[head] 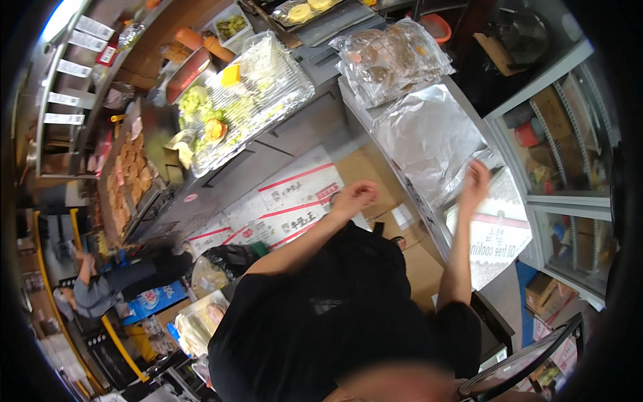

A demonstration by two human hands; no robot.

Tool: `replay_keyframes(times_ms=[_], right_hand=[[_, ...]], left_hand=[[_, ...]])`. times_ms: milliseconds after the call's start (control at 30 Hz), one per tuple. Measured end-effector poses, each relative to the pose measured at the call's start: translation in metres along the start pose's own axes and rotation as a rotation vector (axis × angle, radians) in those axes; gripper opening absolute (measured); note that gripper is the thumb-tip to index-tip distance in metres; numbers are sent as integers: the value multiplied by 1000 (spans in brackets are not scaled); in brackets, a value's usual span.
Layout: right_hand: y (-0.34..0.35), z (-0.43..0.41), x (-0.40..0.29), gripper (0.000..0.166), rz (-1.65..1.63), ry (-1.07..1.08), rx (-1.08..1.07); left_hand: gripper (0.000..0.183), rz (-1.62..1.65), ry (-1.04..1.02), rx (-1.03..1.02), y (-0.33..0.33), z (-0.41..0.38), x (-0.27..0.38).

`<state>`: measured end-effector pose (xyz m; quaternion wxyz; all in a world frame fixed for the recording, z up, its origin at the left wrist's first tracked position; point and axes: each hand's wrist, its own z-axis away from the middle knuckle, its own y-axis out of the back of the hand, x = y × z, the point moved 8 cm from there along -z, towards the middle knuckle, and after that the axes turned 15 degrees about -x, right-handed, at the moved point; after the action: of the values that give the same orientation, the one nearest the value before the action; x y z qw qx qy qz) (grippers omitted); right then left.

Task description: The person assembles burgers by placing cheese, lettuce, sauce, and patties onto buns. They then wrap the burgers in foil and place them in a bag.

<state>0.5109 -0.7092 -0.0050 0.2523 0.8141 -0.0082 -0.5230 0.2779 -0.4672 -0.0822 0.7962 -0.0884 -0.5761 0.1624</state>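
My left hand (359, 196) is raised over the floor in front of me, its fingers loosely curled and nothing visible in it. To the right, my right hand (476, 181) is blurred beside the edge of a sheet of aluminium foil (427, 133) on a steel counter; whether it grips the foil is unclear. A white printed carton (495, 228) lies beneath and beside that forearm. Beyond the foil sits a clear plastic bag of round brown food pieces (389, 58). Across the gap, a wire rack over a foil-lined tray (281, 110) holds shredded lettuce, a yellow cheese stack (231, 75) and a topped bun (215, 129).
At left, a griddle (131, 176) carries browned meat pieces. Flattened printed cartons (296, 201) cover the floor between counters. A glass-door cabinet (557, 135) stands at right. Another person (105, 289) is at the far left, near yellow rails. A black bag (231, 259) lies by my left side.
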Motion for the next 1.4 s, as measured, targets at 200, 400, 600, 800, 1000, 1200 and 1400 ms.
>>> replay_keyframes(times_ms=[200, 400, 600, 800, 1000, 1200, 1400], right_hand=[[-229, -122, -171, 23, 47, 263, -418], [-367, -162, -206, 22, 2, 306, -629], [-518, -158, -219, 18, -160, 320, -943], [-677, -169, -277, 26, -53, 547, -1163], [-813, -167, -278, 66, 448, 658, -1169], [-842, -172, -257, 73, 605, 522, -1202], [-835, -178, -268, 63, 599, 470, -1221]], left_hand=[[18, 149, -97, 351, 141, 55, 52], [24, 151, -221, 656, 264, 111, 61], [19, 110, -283, 880, 342, 147, 68], [25, 124, -283, 1170, 379, 181, 110], [17, 257, -417, 1069, 426, 171, 131], [16, 249, -369, 926, 478, 183, 155], [20, 250, -467, 716, 525, 189, 163]])
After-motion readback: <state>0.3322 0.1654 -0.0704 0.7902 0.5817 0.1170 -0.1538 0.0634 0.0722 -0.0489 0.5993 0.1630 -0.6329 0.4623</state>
